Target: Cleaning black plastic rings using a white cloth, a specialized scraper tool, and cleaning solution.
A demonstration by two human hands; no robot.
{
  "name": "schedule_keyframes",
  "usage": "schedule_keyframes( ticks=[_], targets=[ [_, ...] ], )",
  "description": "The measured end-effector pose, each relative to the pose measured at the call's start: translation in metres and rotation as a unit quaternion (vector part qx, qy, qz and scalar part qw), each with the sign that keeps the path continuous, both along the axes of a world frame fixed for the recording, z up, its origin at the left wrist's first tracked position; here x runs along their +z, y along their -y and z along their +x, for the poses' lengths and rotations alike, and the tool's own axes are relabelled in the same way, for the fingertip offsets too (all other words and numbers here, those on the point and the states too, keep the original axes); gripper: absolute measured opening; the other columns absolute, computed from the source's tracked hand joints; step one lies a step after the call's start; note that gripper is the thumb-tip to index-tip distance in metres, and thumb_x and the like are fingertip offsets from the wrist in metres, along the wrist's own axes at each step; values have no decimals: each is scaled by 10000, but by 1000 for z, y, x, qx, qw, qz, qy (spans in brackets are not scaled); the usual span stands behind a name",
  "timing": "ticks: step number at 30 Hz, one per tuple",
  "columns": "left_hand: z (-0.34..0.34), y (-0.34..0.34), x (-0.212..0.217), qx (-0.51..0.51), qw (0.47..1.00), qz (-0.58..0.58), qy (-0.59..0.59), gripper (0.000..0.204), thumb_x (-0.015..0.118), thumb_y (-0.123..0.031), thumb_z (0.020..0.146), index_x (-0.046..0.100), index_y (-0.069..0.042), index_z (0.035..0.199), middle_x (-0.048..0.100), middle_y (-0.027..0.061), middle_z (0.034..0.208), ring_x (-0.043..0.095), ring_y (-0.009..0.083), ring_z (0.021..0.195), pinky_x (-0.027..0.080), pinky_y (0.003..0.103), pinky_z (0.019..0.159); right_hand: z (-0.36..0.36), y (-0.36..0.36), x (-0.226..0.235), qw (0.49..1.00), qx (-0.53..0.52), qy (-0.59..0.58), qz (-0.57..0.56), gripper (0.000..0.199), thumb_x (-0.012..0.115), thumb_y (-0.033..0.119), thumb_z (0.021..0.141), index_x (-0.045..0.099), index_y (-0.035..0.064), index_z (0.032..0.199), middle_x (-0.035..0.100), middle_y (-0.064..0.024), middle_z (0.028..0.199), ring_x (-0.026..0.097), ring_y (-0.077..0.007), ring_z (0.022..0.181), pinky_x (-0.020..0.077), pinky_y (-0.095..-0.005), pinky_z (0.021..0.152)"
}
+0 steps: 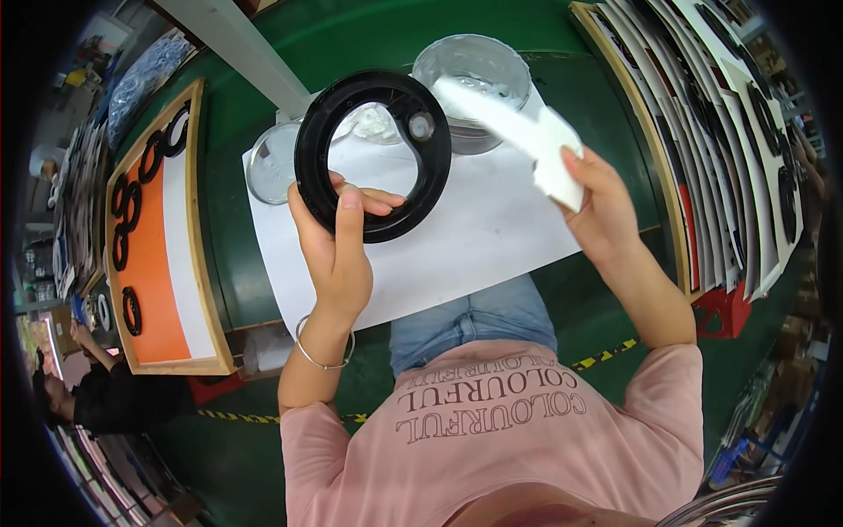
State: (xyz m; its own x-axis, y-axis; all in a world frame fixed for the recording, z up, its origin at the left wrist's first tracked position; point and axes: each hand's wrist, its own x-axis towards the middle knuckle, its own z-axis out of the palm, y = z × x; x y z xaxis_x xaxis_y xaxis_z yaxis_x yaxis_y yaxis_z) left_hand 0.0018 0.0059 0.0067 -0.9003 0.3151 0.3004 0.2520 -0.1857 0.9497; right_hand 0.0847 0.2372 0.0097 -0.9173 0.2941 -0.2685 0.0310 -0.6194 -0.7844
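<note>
My left hand [335, 255] is closed on the lower left rim of a black plastic ring [316, 145], its thumb in front and fingers showing through the opening. The ring is tilted up above the white sheet and has a small round hole-like spot at its right. In my right hand [608, 209] is a white tool [505, 123], long and narrow at one end and wider at the grip; motion blurs its exact kind. Its narrow end reaches over a round tub [474, 140] smeared with pale paste inside. A round clear lid [268, 167] lies left of the ring.
A white sheet [465, 237] covers the green table. To the left, a wooden-framed orange-and-white board [162, 263] carries several black rings. Stacked boards [694, 132] stand at the right. A grey post [237, 48] rises behind the lid. Another person [114, 395] is at far left.
</note>
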Motion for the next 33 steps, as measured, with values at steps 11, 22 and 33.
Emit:
schedule_keyframes(
  ticks=[11,22,33],
  targets=[
    [-5,16,0,-31,979,129,155,156,401,-135,896,387,-42,1020,508,77,647,591,228,688,485,332,680,-7,-80,21,330,8,-264,906,221,552,-3,683,638,60,877,621,-96,962,594,-264,908,482,-331,789],
    [3,9,6,-36,995,62,68,173,391,-124,896,342,-15,1021,522,81,647,601,222,687,467,314,694,40,-47,28,832,-127,-164,514,258,562,76,828,514,-30,1058,590,-91,966,563,-128,860,430,-265,799],
    [7,10,11,-44,998,33,26,155,383,-99,898,341,-6,1014,534,92,637,606,222,676,454,295,686,19,-25,33,881,2,-111,460,232,575,117,824,534,-30,999,594,-66,870,564,-93,779,443,-206,691]
  ],
)
